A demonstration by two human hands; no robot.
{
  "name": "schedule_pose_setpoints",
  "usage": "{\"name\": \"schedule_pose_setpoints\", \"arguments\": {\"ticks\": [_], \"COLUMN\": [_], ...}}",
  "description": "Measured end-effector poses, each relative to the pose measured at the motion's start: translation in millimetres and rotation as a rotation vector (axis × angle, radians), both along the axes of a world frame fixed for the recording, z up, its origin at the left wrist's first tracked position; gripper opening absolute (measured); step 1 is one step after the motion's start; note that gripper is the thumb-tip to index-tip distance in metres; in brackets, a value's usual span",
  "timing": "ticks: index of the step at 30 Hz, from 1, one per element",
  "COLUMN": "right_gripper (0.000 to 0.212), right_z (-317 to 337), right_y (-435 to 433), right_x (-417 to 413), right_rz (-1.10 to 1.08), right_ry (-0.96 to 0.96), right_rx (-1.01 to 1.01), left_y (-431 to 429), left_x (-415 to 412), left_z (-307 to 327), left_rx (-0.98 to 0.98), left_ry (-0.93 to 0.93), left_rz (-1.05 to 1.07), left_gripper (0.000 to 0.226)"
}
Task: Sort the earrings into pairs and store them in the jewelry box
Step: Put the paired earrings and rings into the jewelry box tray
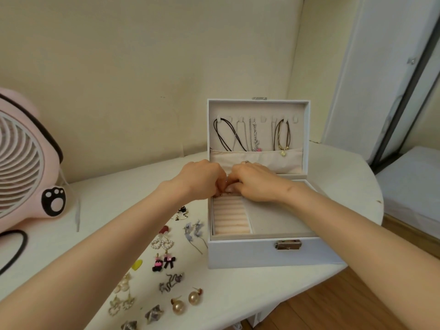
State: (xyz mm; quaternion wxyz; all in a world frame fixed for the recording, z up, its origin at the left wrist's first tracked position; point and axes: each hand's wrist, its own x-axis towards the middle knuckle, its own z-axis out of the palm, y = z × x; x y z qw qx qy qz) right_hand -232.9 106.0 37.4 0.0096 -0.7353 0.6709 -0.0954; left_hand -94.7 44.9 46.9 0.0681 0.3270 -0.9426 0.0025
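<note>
While paired earrings [164,260] are lying on the tabletop [107,210] left of the box [262,253], the left hand [202,179] and right hand [254,182] are meeting at its rolls' [231,220] far end, fingers [234,184] curling tight; any earring pinched is hidden. Storing seems barely begun.

White jewelry box [242,254], beige lining; pink fan [28,163]; gold pearl earrings [187,302].

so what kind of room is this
Likely a bedroom at home: a white table holds an open jewelry box, loose earrings and a pink fan, with what looks like a mattress at right.
</note>
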Motion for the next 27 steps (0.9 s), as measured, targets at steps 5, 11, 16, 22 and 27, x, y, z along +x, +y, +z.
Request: {"name": "schedule_pose_setpoints", "arguments": {"ticks": [5,11,16,22,27], "right_gripper": [0.014,0.013,0.013,0.012,0.008], "right_z": [-2,-5,-4,-3,-5], "right_y": [0,6,8,11,8], "right_x": [1,-9,-13,-15,-14], "right_rz": [-0.048,-0.067,-0.09,-0.112,-0.122], "right_ry": [-0.119,-0.247,-0.387,-0.398,-0.384], "right_rx": [-0.026,-0.08,-0.121,-0.115,-0.106], "left_y": [-1,5,6,5,5], "left_x": [0,-1,-4,2,9], "left_z": [-4,-11,-16,-12,-7], "left_rx": [0.003,-0.075,-0.146,-0.174,-0.267], "left_ry": [0.03,0.088,0.156,0.201,0.197], "left_rz": [0.019,0.036,0.082,0.049,0.015], "left_gripper": [0.015,0.015,0.013,0.009,0.01]}}
